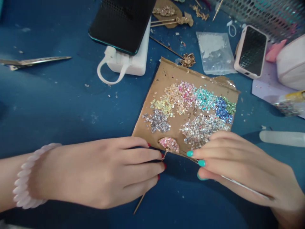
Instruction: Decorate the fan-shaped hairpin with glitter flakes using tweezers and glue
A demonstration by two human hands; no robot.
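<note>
My left hand (100,171), with a pale bead bracelet at the wrist, is closed around a thin gold hair stick (139,203) topped by a small fan-shaped ornament (169,144) covered in pink stones. My right hand (240,165), nails painted turquoise, pinches a slim metal tool (245,188) whose tip reaches toward the fan. Both hands meet at the near edge of a brown cardboard sheet (166,71) carrying several piles of coloured rhinestones (190,105).
On the blue table lie scissors (35,61) at left, a dark phone (121,24) on a white power bank (133,60), a clear bag of stones (214,52), a second phone in a pink case (251,51), gold ornaments (188,59) and a white stick (281,138).
</note>
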